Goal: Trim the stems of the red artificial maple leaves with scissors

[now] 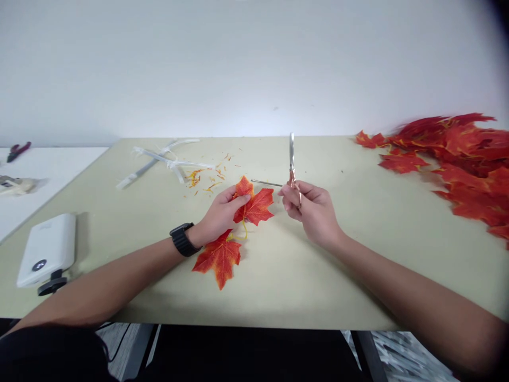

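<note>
1. Near the centre of the frame, our left hand [217, 215] pinches the maple leaves [259, 206] between thumb and fingers, nearly closed; another leaf of the cluster hangs just below, at lower centre, joined by a yellow stem [245, 230].
2. We judge the cluster very light and soft, thin enough to crease or fray if we squeeze or tug hard. The best hold is where leaf meets stem; a free tip would flop.
3. Right of centre, our right hand [320, 215] curls around the copper handles of the scissors [292, 154], one blade upright and the other towards the leaves. They look stiff and smooth, safest held by the handles.
4. Both our forearms reach inward from the lower corners, low over the desk [298, 297], with the wrists raised only slightly and the hands apart.
5. Coloured scraps [194, 178] lie left of centre, and a leaf pile [471, 159] sits at upper right.
</note>
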`<state>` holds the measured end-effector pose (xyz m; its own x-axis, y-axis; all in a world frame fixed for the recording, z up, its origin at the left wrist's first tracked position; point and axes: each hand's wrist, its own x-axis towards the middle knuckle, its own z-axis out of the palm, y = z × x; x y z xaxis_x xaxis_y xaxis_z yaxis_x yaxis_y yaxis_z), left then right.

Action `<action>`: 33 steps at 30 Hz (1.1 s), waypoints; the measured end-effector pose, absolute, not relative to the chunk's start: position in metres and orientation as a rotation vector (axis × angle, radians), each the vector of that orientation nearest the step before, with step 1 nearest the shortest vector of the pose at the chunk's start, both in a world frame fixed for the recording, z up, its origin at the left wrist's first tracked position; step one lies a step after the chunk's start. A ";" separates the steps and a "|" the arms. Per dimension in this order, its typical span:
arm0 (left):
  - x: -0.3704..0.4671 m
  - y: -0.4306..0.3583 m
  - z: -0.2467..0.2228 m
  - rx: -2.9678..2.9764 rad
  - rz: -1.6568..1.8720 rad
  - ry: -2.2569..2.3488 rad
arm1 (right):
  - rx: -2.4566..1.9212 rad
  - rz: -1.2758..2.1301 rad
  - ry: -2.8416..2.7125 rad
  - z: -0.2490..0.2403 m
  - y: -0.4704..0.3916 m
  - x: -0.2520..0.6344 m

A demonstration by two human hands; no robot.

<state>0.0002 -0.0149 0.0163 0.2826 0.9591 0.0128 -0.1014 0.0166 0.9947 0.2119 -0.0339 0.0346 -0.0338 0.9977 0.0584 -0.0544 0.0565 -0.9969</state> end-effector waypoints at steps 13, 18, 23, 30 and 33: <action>0.002 -0.018 0.016 1.254 1.147 1.026 | -1.269 1.217 -1.766 0.027 -0.049 0.199; 0.003 -0.018 0.015 1.224 1.194 0.960 | -1.371 1.153 -1.801 0.023 -0.041 0.205; 0.002 -0.017 0.013 1.203 1.212 0.933 | -1.393 1.184 -1.819 0.024 -0.040 0.207; 0.003 -0.018 0.014 1.184 1.220 0.906 | -1.371 1.179 -1.864 0.021 -0.038 0.209; 0.004 -0.019 0.014 1.189 1.237 0.902 | -1.385 1.149 -1.894 0.020 -0.038 0.208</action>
<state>0.0035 -0.0186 0.0140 0.1519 0.9836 0.0976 -0.2077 -0.0648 0.9760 0.2083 -0.0376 0.0196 -0.3398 0.9380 -0.0685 0.4940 0.1161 -0.8617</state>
